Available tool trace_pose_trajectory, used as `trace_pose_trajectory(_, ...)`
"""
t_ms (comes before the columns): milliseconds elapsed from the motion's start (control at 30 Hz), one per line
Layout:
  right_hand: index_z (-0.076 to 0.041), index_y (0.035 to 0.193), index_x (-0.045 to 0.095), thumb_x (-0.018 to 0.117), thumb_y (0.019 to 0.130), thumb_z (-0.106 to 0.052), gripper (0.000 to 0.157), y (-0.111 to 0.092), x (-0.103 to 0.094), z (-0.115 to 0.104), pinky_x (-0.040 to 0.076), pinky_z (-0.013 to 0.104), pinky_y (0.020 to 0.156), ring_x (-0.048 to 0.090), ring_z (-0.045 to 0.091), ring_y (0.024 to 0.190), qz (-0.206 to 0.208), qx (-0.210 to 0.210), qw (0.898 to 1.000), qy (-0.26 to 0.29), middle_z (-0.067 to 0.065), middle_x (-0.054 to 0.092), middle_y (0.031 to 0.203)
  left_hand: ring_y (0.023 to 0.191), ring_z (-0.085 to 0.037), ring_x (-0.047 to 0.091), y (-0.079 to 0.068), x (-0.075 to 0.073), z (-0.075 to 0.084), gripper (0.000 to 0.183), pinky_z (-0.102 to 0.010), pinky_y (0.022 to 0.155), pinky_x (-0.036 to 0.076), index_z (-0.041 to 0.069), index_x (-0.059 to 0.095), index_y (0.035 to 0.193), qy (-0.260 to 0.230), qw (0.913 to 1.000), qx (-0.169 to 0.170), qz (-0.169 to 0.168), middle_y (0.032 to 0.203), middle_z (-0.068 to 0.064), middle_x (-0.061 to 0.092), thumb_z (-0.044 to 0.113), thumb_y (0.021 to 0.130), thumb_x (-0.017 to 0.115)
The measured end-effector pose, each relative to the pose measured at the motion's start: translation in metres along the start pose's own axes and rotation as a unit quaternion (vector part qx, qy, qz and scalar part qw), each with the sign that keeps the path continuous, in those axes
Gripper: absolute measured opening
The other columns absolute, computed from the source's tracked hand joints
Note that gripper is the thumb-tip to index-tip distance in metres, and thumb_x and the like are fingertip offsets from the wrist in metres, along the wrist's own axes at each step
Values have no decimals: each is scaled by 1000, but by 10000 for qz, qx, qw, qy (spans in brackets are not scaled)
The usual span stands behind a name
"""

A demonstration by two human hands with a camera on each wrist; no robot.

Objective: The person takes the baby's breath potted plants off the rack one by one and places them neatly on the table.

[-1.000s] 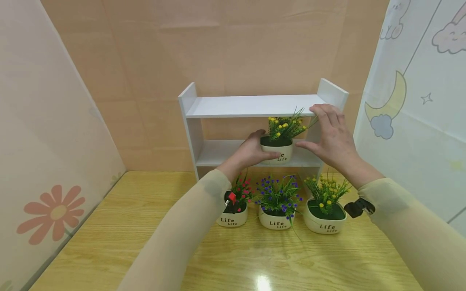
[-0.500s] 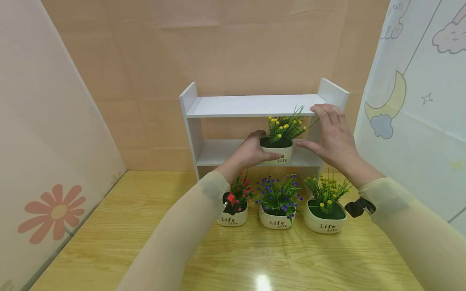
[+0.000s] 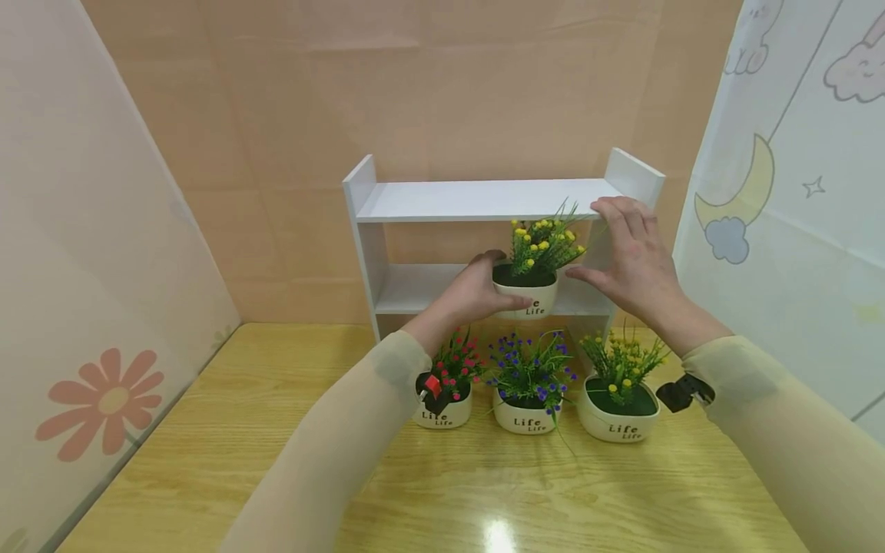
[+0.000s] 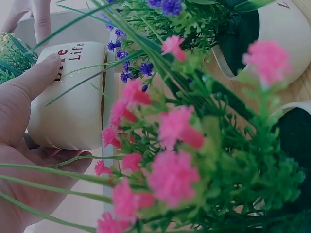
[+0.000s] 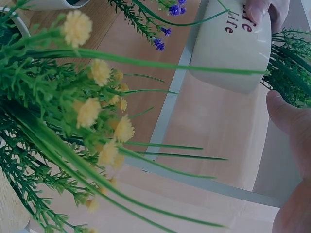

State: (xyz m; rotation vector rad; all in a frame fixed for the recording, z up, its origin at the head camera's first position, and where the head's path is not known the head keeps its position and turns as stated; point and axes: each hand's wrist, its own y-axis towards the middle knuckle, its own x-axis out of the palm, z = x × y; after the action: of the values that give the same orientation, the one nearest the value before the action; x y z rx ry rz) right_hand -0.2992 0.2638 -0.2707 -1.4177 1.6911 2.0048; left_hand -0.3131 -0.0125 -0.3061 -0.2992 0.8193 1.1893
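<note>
My left hand [image 3: 477, 293] grips a cream pot of artificial yellow flowers [image 3: 545, 298] by its left side, thumb across the "Life" lettering on the front. This pot is at the front of the white shelf unit's middle board [image 3: 415, 288], and its flowers reach up in front of the top board [image 3: 484, 200]. In the left wrist view the fingers curl round the pot [image 4: 73, 111]. My right hand [image 3: 638, 257] has its fingertips at the top board's front edge near the right end. Its thumb points toward the pot, a small gap away, as the right wrist view also shows.
Three more cream pots stand on the wooden table [image 3: 276, 461] before the shelf: pink flowers [image 3: 459, 365] partly behind the left wrist, purple flowers [image 3: 528, 372] in the middle, yellow flowers [image 3: 621, 376] at right. Printed cloth walls enclose both sides.
My left hand has brought the yellow-flower pot slightly lower and toward me, mostly in the last half second. The right hand stays at the top board's edge.
</note>
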Motion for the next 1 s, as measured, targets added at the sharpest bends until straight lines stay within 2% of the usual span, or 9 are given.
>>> trace_pose_trajectory(167, -5, 164, 36, 105, 76, -21, 112, -1, 0, 1, 28, 59, 130, 25, 44, 156, -34, 25, 10000, 1, 21, 35, 166, 155, -32, 46, -5, 0, 0, 107, -50, 121, 47, 10, 33, 172, 45, 10000, 19, -55, 171, -12, 42, 51, 91, 91)
trace_pose_trajectory(400, -5, 163, 36, 106, 73, -15, 115, -1, 1, 3, 26, 58, 131, 26, 46, 155, 53, -132, 9999, -3, 22, 36, 164, 153, -32, 47, -12, -1, 1, 106, -49, 122, 46, 7, 35, 170, 67, 9999, 94, -57, 169, -14, 44, 48, 90, 93)
trace_pose_trajectory(600, -5, 161, 36, 105, 69, -5, 115, 0, 3, 2, 36, 64, 123, 29, 47, 151, 142, -200, 9997, -83, 23, 39, 160, 153, -31, 47, -19, -3, 2, 107, -48, 122, 46, 8, 35, 170, 210, 9995, 202, -102, 169, -13, 45, 49, 89, 93)
trace_pose_trajectory(833, -6, 160, 39, 100, 71, -3, 108, 0, 5, 2, 36, 64, 122, 30, 46, 150, 243, -268, 9993, -14, 22, 40, 159, 135, -25, 59, -28, -5, 3, 105, -45, 112, 53, 7, 38, 167, 309, 9987, 400, -86, 156, -10, 55, 47, 88, 94)
trace_pose_trajectory(1000, -6, 160, 40, 99, 70, -1, 107, 0, 4, 3, 42, 66, 117, 31, 45, 151, 267, -237, 9994, 47, 21, 40, 160, 143, -25, 54, -35, -7, 3, 106, -46, 116, 50, 8, 37, 169, 277, 9985, 464, -96, 163, -8, 50, 47, 89, 94)
